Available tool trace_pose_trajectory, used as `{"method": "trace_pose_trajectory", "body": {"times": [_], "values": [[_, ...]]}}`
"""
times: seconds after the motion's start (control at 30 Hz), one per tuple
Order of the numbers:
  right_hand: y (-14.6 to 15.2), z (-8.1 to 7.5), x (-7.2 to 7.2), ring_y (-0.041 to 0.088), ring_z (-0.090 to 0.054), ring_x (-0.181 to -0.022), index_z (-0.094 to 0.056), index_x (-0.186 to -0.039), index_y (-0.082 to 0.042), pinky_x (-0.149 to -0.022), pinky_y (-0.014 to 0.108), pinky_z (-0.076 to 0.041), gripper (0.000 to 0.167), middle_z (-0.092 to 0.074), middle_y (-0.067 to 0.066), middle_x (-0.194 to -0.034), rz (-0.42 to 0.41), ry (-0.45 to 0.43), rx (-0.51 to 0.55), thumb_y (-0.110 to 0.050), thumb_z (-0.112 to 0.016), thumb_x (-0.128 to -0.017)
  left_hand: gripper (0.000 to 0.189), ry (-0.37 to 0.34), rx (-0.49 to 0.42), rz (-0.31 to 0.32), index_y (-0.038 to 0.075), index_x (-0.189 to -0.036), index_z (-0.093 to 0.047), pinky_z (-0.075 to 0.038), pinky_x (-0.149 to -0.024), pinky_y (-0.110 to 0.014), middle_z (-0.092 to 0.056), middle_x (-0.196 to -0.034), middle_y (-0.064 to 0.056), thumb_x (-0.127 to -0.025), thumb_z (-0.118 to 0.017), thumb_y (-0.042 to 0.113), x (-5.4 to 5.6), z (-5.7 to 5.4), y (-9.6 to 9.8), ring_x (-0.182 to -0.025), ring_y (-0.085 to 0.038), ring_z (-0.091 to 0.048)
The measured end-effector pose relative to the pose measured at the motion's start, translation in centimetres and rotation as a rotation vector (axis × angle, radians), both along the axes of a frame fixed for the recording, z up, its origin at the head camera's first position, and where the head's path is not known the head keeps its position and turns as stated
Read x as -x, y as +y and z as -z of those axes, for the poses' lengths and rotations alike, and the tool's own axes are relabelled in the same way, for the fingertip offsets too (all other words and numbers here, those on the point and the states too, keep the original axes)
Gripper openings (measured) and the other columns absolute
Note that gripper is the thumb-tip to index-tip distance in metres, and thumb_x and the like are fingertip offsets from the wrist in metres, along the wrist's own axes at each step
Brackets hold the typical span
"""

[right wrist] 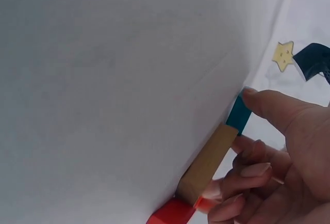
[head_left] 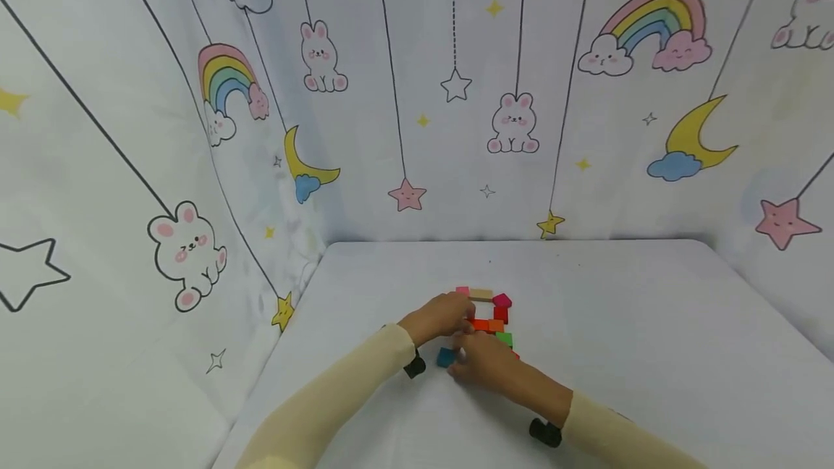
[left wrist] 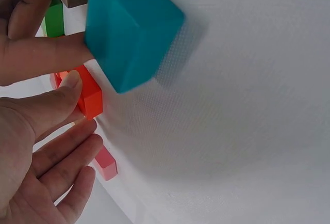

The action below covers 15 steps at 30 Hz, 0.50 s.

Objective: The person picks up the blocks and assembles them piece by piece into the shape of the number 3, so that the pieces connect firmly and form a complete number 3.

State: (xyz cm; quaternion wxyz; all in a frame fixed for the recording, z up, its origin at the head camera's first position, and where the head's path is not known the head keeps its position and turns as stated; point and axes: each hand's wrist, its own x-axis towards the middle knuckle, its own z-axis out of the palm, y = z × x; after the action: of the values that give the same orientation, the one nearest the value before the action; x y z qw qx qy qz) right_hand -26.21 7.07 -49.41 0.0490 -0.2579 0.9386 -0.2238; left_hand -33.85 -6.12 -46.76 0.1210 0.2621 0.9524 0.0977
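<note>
Near the middle of the white table, colored blocks form an outline. My right hand [head_left: 489, 360] pinches a teal block [left wrist: 135, 30] at the outline's near left corner, its thumb [right wrist: 258, 97] on one end. A tan block [right wrist: 209, 164] lies end to end with the teal one, and a red block [right wrist: 172, 212] follows it. My left hand [head_left: 446, 315] is just beyond, with thumb and forefinger around an orange-red block [left wrist: 92, 96]. Its other fingers [left wrist: 77, 157] extend beside a pink block [left wrist: 106, 163].
At the outline's far side are a long tan block [head_left: 481, 295] and a magenta pentagon block [head_left: 502, 300]. A red block [head_left: 500, 315], an orange block [head_left: 496, 326] and a green block [head_left: 504, 339] lie along the right. A printed cloth [head_left: 456, 165] hangs behind the table [head_left: 625, 339].
</note>
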Motion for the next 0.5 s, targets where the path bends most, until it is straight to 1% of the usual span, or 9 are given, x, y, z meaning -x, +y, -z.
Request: {"method": "trace_pose_trajectory", "body": {"times": [0.07,0.2,0.37,0.5], "values": [[0.3,-0.1,0.0,0.011,-0.064,-0.078,-0.073,-0.108,-0.011,-0.069,0.030,-0.060,0.034,-0.072,-0.005,-0.090,0.016,-0.037,0.022,-0.026,-0.091,-0.083,0.017,-0.007,0.002,-0.010,0.016,-0.113,-0.079,-0.057,-0.081,-0.023,-0.073,-0.098,0.005,-0.099,-0.077,0.024,0.0,0.1,0.0,-0.086,-0.011,-0.061],[0.9,-0.1,0.0,0.011,-0.064,-0.080,-0.072,-0.109,-0.011,-0.071,0.033,-0.061,0.036,-0.070,-0.005,-0.089,0.042,-0.072,0.033,-0.026,-0.091,-0.082,0.017,-0.004,0.001,-0.019,0.016,-0.114,-0.079,-0.057,-0.080,-0.023,-0.073,-0.099,0.005,-0.099,-0.077,0.023,-0.1,0.2,0.0,-0.087,-0.010,-0.061],[1.3,0.1,0.3,0.012,-0.060,-0.076,-0.071,-0.113,-0.011,-0.067,0.031,-0.058,0.043,-0.066,-0.007,-0.082,0.053,-0.065,0.020,-0.030,-0.092,-0.081,0.017,0.000,-0.013,-0.028,0.016,-0.115,-0.079,-0.057,-0.077,-0.021,-0.072,-0.100,0.005,-0.099,-0.077,0.022,-0.1,0.2,0.0,-0.088,-0.010,-0.061],[1.6,0.5,0.4,0.010,-0.060,-0.075,-0.071,-0.110,-0.013,-0.064,0.028,-0.056,0.041,-0.066,-0.008,-0.081,0.032,-0.037,0.032,-0.032,-0.092,-0.081,0.017,0.000,-0.016,-0.030,0.017,-0.115,-0.078,-0.057,-0.077,-0.021,-0.073,-0.101,0.005,-0.099,-0.076,0.022,-0.1,0.3,0.0,-0.088,-0.010,-0.061]]}}
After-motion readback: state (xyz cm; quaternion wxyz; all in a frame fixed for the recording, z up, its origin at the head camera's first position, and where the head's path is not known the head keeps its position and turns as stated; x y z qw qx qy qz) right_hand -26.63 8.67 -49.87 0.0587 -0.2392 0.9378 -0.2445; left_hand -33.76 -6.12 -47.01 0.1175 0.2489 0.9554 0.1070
